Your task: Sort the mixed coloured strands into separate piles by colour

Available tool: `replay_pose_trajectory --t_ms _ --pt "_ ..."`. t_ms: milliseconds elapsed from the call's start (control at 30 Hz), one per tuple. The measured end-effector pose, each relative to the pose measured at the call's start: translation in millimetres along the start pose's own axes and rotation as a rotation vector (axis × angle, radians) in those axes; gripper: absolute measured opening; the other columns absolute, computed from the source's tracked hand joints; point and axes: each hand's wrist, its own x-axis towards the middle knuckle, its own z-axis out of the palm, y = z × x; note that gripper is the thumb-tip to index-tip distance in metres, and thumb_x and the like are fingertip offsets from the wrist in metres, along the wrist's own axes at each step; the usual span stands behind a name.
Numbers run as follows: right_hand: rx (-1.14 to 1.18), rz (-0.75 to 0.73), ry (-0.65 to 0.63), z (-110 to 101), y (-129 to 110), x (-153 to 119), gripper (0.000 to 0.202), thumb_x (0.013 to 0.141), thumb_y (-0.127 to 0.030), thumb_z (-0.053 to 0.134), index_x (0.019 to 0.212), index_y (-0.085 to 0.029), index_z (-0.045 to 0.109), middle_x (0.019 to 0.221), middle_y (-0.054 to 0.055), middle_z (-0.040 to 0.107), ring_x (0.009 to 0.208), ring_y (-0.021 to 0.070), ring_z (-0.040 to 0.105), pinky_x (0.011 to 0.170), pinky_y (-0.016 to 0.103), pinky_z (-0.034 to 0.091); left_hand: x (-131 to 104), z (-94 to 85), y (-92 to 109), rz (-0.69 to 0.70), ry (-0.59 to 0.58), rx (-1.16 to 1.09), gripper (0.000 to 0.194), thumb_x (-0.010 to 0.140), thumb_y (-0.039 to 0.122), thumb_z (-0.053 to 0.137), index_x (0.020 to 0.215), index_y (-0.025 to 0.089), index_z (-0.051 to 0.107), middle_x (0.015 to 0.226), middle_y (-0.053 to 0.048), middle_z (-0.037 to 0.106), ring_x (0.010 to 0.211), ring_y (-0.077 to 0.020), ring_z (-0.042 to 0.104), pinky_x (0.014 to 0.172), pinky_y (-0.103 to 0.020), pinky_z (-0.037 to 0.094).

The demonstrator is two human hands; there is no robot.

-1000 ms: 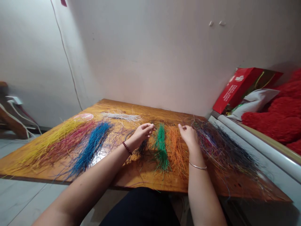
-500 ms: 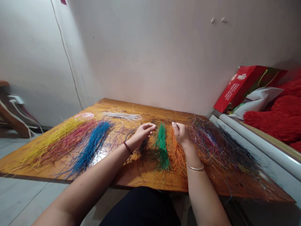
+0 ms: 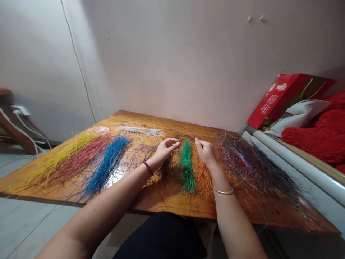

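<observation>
My left hand (image 3: pixel 167 149) is pinched, thumb against fingertips, just left of the top of a green bundle of thin wire-like strands (image 3: pixel 185 165). Anything between those fingertips is too fine to make out. On the other side of the green bundle, my right hand (image 3: pixel 206 151) is closed with the thumb pressed on the curled fingers; what it grips does not show clearly. An orange bundle (image 3: pixel 204 176) lies partly under my right hand and wrist. Dark strands (image 3: pixel 164 169) spread below my left hand, partly hidden by it.
On the wooden table (image 3: pixel 151 207) lie blue strands (image 3: pixel 109 162), yellow strands (image 3: pixel 60 153), red strands (image 3: pixel 81 158), white strands (image 3: pixel 141 131) and a tangled mixed heap (image 3: pixel 239 162). A red box (image 3: pixel 272 97) and red fluffy material (image 3: pixel 309 142) sit at right. A wall stands behind.
My right hand has shifted slightly left, towards my left hand, and its thumb points up more. My left hand stays nearly in place. The view has tilted slightly.
</observation>
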Motion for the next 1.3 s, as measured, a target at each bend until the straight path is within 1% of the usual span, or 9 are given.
replay_pose_trajectory --t_ms 167,333,433,533,667,767,1000,1167,1300 --pt "0.094 -0.063 0.040 -1 -4 -2 0.053 0.096 -0.050 0.041 0.055 -0.018 0.033 0.052 -0.004 0.029 0.050 0.0086 0.027 0.052 0.027 0.019 -3 1.7 5 0.037 0.043 0.039 0.039 0.080 0.045 0.070 0.105 0.015 0.065 0.089 -0.007 0.068 0.073 -0.0129 0.057 0.059 -0.021 0.039" --pt "-0.057 -0.155 0.088 -2 -10 -5 0.049 0.096 -0.045 0.043 0.056 -0.018 0.041 0.051 -0.003 0.038 0.050 0.0093 0.032 0.055 0.027 0.022 -6 4.5 10 0.099 -0.056 0.032 0.041 0.080 0.040 0.072 0.113 0.016 0.067 0.097 -0.009 0.070 0.079 -0.0147 0.059 0.065 -0.024 0.043" --pt "-0.188 -0.213 0.121 1 -10 -7 0.047 0.096 -0.043 0.044 0.056 -0.018 0.045 0.052 0.000 0.047 0.051 0.0106 0.038 0.056 0.028 0.022 -8 4.6 12 0.106 -0.047 0.007 0.043 0.080 0.042 0.072 0.112 0.015 0.068 0.101 -0.011 0.070 0.084 -0.0161 0.060 0.067 -0.024 0.043" --pt "-0.270 -0.269 0.133 4 -10 -10 0.046 0.097 -0.043 0.044 0.058 -0.019 0.048 0.055 0.002 0.053 0.053 0.0117 0.044 0.056 0.028 0.022 -7 3.5 12 0.093 -0.003 -0.031 0.043 0.079 0.047 0.071 0.108 0.015 0.069 0.101 -0.011 0.070 0.081 -0.0155 0.060 0.066 -0.024 0.043" --pt "-0.304 -0.314 0.151 6 -11 -12 0.045 0.097 -0.041 0.043 0.058 -0.019 0.048 0.055 0.002 0.055 0.053 0.0120 0.047 0.055 0.028 0.023 -5 1.0 11 0.056 0.025 -0.110 0.040 0.078 0.052 0.069 0.092 0.015 0.069 0.096 -0.009 0.069 0.068 -0.0097 0.054 0.059 -0.021 0.040" --pt "-0.304 -0.333 0.160 6 -12 -13 0.044 0.098 -0.039 0.043 0.059 -0.019 0.048 0.055 0.002 0.055 0.052 0.0121 0.047 0.055 0.027 0.024 -3 -0.7 9 0.025 0.022 -0.181 0.037 0.077 0.050 0.071 0.085 0.014 0.066 0.094 -0.008 0.068 0.064 -0.0076 0.051 0.055 -0.018 0.037" --pt "-0.308 -0.335 0.144 7 -14 -14 0.043 0.098 -0.039 0.044 0.060 -0.019 0.050 0.056 0.002 0.056 0.052 0.0120 0.047 0.057 0.028 0.025 -2 -3.0 4 0.006 -0.059 -0.355 0.038 0.075 0.039 0.074 0.105 0.019 0.062 0.097 -0.006 0.067 0.067 -0.0075 0.052 0.056 -0.017 0.038" --pt "-0.312 -0.332 0.145 8 -14 -15 0.043 0.098 -0.039 0.044 0.060 -0.019 0.049 0.056 0.002 0.056 0.053 0.0122 0.047 0.057 0.028 0.025 -2 -1.7 7 0.002 -0.023 -0.344 0.035 0.079 0.048 0.067 0.095 0.017 0.063 0.090 -0.005 0.065 0.065 -0.0078 0.052 0.054 -0.017 0.038" --pt "-0.301 -0.332 0.130 8 -14 -15 0.043 0.098 -0.040 0.043 0.061 -0.019 0.049 0.056 0.002 0.055 0.054 0.0125 0.048 0.057 0.028 0.025 -2 -0.3 8 -0.005 0.033 -0.268 0.033 0.079 0.048 0.065 0.085 0.016 0.060 0.084 -0.005 0.063 0.062 -0.0079 0.049 0.051 -0.017 0.035"
